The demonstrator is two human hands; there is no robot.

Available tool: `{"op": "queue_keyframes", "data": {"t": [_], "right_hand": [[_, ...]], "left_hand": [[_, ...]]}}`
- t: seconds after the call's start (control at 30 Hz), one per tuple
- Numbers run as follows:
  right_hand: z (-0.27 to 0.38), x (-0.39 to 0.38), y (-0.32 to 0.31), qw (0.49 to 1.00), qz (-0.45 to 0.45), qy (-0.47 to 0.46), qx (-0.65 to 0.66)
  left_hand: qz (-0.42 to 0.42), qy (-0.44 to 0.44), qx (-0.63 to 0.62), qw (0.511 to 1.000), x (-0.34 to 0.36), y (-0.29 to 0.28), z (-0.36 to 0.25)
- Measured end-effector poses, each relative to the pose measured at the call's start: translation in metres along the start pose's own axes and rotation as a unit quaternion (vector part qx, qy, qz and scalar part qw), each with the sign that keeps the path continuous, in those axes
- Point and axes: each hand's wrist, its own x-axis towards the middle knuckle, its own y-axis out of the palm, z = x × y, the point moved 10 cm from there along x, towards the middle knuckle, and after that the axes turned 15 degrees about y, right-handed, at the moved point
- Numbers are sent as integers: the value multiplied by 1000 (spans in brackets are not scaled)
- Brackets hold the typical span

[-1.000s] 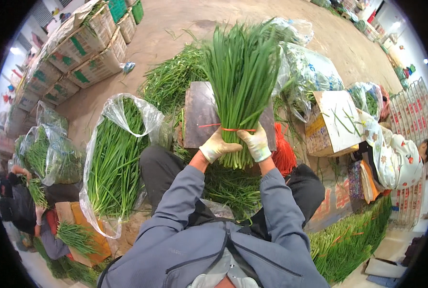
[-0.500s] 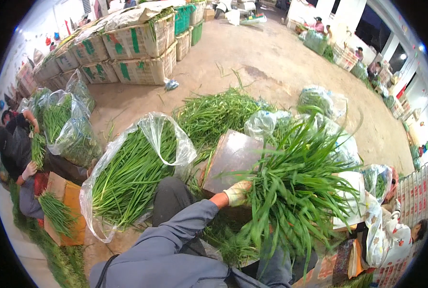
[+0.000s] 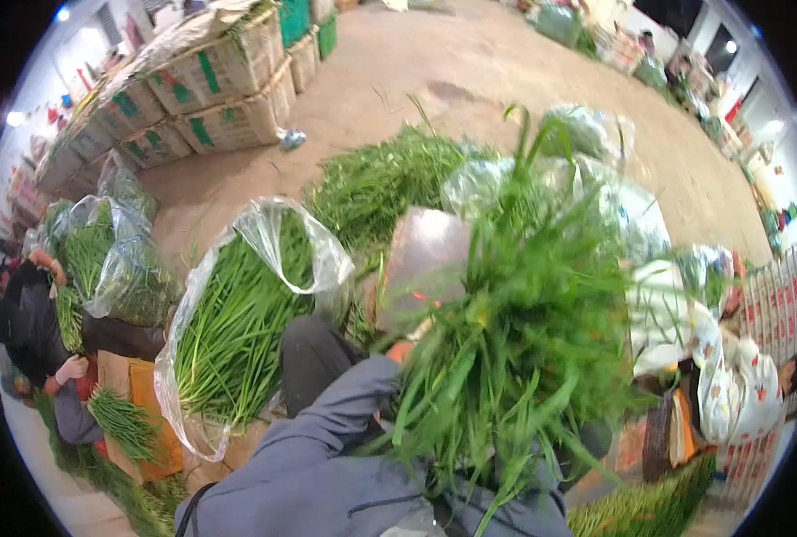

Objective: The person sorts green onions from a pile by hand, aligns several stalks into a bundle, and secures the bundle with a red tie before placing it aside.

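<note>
A big loose bunch of long green leafy stalks, blurred by motion, fans out in front of my body and over my lap. My left hand, in a pale glove, is at its left side and grips it, but leaves cover most of the fingers. My right hand is hidden, probably behind the leaves. Just beyond my left hand is a smooth flat board. To the left, a clear plastic bag stands open, filled with long green stalks laid side by side.
A heap of greens lies beyond the board. Stacked crates with green tape stand far left. A person at the left holds a small bunch. More plastic bags and a person in a patterned top are on the right.
The bunch has swung left and closer to my body, and now covers most of my left hand. My view has tilted and shifted slightly.
</note>
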Motion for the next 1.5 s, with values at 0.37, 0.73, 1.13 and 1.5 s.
{"op": "queue_keyframes", "data": {"t": [0.37, 0.73, 1.13, 1.5], "right_hand": [[-177, 2, 31, 920, -24, 349, 176], [-226, 21, -7, 764, -144, 298, 554], [-167, 21, -83, 844, -204, 129, 479], [-194, -63, 6, 901, 5, 307, -307]], "left_hand": [[-36, -282, -143, 948, -18, -19, 39], [-11, -345, 128, 930, -13, -33, 31], [-64, -341, 156, 925, -27, -40, 67], [-102, -366, -22, 925, -49, -55, 110]]}}
